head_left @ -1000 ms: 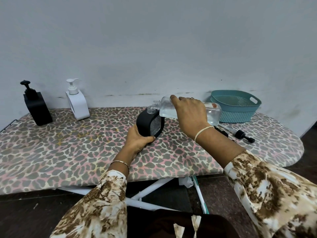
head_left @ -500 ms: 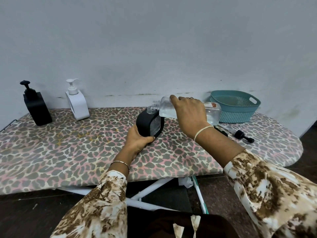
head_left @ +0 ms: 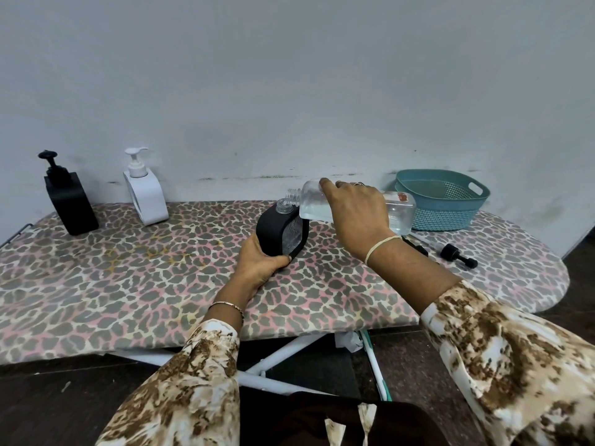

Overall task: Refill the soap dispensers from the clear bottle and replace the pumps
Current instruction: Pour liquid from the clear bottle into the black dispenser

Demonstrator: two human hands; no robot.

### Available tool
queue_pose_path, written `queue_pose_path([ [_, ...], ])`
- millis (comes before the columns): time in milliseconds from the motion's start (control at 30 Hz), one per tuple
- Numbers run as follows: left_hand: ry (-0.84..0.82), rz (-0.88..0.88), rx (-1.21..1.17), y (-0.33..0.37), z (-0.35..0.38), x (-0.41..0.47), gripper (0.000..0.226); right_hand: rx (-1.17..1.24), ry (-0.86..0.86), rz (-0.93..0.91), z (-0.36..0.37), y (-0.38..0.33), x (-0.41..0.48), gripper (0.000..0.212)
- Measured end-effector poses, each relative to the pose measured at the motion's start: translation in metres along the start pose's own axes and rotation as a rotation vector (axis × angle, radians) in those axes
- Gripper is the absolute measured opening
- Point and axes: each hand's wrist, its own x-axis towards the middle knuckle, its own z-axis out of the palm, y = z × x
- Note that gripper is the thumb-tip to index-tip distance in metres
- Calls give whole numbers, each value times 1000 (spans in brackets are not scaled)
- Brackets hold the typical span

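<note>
Right hand [head_left: 354, 212] grips the bottle [head_left: 310, 206] lying sideways, mouth pointing frame-left, right beside the dispenser [head_left: 273, 230] neck. Left hand [head_left: 260, 265] grips its base.

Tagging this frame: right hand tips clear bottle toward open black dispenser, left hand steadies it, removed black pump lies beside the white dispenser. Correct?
Pump location is wrong. Head view shows the black pump lying near the teal basket, far from the white dispenser. Rest holds: right hand tips the clear bottle toward the black dispenser, left hand steadies it.
</note>
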Motion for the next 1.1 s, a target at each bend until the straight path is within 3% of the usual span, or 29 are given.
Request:
queue_pose_path([
  [1100, -31, 35, -7, -4, -1, 0, 79, 48, -54, 32, 0, 2, -6, 62],
])
